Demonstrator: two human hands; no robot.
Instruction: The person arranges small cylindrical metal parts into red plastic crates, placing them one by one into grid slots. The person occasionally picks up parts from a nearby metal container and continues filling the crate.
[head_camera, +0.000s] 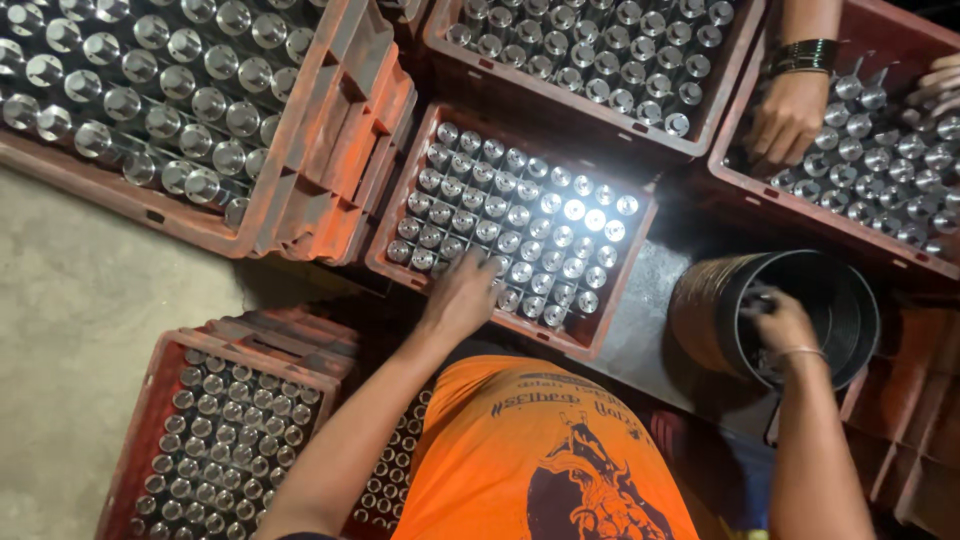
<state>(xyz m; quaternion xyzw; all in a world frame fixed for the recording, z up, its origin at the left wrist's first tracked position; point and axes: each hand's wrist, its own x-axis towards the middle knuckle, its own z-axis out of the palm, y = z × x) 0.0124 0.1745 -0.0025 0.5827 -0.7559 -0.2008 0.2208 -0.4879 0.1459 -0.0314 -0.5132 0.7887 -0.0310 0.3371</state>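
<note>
Metal cylinders (520, 235) stand upright in tight rows inside a red plastic crate (640, 250) at the centre of the head view, their round tops catching a bright glare toward two o'clock; the left hand (462, 295) rests palm-down on the crate's six o'clock edge, its fingers (480, 266) spread loosely over the nearest tops and gripping nothing that shows; the right hand (783, 325) sits at four o'clock from that crate, reaching over the rim of a dark round bucket (705, 300), its fingers curled inward around something small and dark, though whether they truly grip it I cannot tell; an orange shirt (500, 440) with a dark print fills the six o'clock side between the two forearms; a second crate (150, 420) of the same cylinders lies at eight o'clock, a third (300, 150) sits tilted at ten o'clock, and a fourth (560, 95) stands at twelve o'clock; at two o'clock another person's hand (788, 115), with dark bangles on the wrist, touches the cylinders in a fifth crate (830, 220); bare grey floor (80, 300) shows at nine o'clock.
</note>
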